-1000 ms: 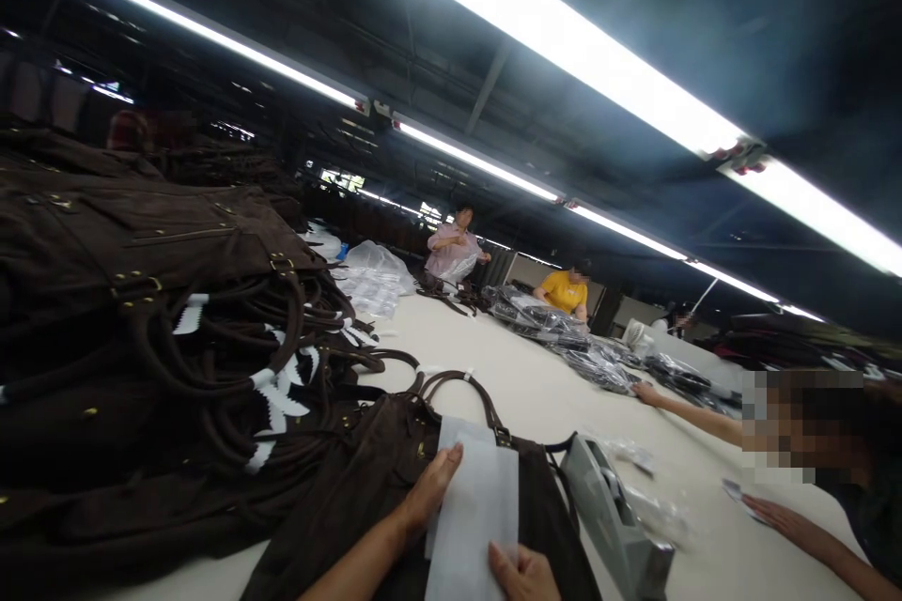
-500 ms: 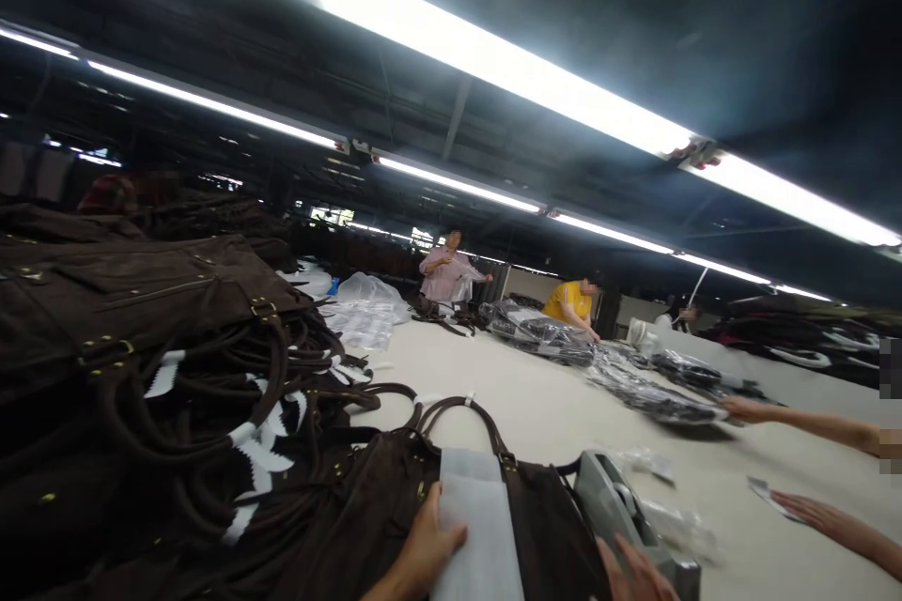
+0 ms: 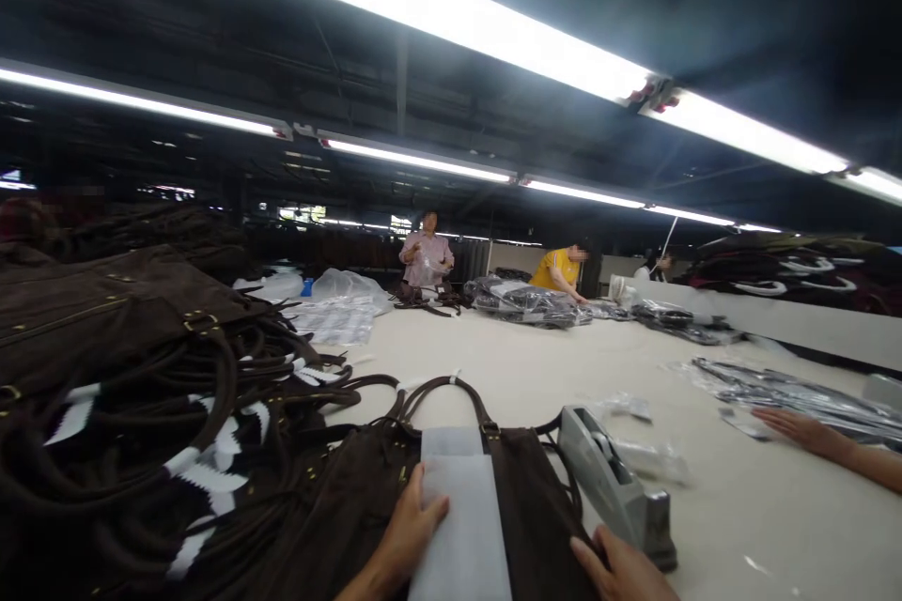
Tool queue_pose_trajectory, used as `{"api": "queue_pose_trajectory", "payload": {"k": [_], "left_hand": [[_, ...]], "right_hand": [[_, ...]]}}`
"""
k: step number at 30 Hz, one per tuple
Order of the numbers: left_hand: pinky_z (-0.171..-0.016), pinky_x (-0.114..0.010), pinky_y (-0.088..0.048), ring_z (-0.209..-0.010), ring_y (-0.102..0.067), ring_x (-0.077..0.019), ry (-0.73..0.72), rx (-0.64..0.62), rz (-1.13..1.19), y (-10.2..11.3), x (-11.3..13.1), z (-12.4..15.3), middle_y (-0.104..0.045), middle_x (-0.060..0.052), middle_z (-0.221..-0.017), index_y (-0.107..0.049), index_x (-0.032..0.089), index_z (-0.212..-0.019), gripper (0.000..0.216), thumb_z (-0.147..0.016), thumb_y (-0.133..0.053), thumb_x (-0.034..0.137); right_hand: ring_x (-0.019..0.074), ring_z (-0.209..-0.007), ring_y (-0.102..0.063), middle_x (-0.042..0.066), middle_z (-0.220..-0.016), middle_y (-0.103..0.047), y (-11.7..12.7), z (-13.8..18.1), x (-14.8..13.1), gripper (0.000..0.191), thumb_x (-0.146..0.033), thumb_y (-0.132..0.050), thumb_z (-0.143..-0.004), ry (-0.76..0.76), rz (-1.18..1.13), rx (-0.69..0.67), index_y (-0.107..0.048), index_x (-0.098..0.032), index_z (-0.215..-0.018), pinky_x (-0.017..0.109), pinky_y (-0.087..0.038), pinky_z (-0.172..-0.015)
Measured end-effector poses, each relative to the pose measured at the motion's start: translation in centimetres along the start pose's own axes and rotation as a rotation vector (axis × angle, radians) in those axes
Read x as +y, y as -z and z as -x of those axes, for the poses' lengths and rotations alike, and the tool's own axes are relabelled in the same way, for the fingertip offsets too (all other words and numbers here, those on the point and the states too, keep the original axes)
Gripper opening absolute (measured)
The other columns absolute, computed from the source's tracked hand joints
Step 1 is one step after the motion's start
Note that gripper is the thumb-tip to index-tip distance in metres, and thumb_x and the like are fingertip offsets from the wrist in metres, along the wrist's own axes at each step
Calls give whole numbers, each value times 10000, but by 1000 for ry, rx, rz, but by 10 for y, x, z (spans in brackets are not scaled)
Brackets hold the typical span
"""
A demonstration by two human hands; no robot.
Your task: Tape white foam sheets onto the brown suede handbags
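Observation:
A dark brown handbag lies in front of me, its looped handles pointing away. Down its middle runs a white, translucent sheet like thin foam. My left hand rests on the sheet's left edge and the bag, thumb apart from the forefinger. At the bag's right edge is my right hand, fingers apart and partly cut off by the frame. Just beyond it stands a grey tape dispenser.
Brown bags with white-wrapped handles are heaped at left. A co-worker's hand lies on a small packet at right, beside plastic-wrapped goods. Clear bags lie farther back. Two people work across the pale table.
My view has turned right and slightly down. My right hand is now clearer at the bag's edge. The co-worker's other arm and the wrapped item it held have shifted; that arm is out of view.

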State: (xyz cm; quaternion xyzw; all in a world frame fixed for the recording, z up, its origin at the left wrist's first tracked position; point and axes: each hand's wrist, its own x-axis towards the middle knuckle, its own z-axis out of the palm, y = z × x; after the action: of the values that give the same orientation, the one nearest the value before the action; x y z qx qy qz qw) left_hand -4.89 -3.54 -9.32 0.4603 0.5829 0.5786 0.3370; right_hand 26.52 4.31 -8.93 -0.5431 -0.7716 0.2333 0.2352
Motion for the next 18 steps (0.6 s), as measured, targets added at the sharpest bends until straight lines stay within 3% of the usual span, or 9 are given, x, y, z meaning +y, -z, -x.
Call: {"api": "queue_pose_trajectory", "payload": {"k": [4,8,11,13,16,18], "left_hand": [[-960,-379,-471,-1156,-573,-297,-1,9,0,-1,1,-1,-638,-132,-1207,-512,144,-1202,588,-684,-668,372],[-896,-393,-516,-1042,-638,-297,18,2,-27,2,3,-1,-674,-124,-1123,-526,148,-1168,592,-663,-703,403],[-802,-378,-558,-973,-667,-292,55,-3,-63,5,0,-8,-690,-112,-1069,-533,158,-1140,587,-652,-727,420],[-748,-353,-572,-937,-680,-281,74,-5,-75,6,-3,-12,-699,-104,-1038,-539,164,-1116,569,-648,-743,415],[-707,-325,-578,-896,-693,-258,92,-11,-64,7,-6,-15,-710,-94,-1006,-536,172,-1102,531,-663,-748,384],[-690,-313,-579,-883,-698,-251,122,-6,-60,8,-6,-15,-715,-90,-1000,-527,179,-1100,520,-671,-745,376]], "right_hand": [[271,-883,-644,108,-883,-697,0,25,-29,274,-465,-478,-812,36,-10,154,-612,-233,-868,335,-412,-742],[198,-679,-556,38,-680,-605,5,45,-54,273,-412,-408,-862,3,-132,195,-511,-219,-697,303,-356,-638],[151,-596,-472,-9,-591,-495,6,43,-45,299,-397,-435,-850,-121,-360,86,-414,-215,-614,269,-317,-560],[141,-588,-469,-21,-582,-474,5,39,-33,260,-343,-457,-846,-197,-444,-2,-434,-201,-629,254,-316,-543],[167,-708,-557,16,-716,-593,3,36,-27,84,-203,-520,-804,-224,-340,32,-577,-145,-824,253,-385,-628],[199,-848,-605,67,-896,-659,3,39,-33,337,-131,-524,-794,-176,-238,82,-579,-124,-1126,274,-424,-737]]}}
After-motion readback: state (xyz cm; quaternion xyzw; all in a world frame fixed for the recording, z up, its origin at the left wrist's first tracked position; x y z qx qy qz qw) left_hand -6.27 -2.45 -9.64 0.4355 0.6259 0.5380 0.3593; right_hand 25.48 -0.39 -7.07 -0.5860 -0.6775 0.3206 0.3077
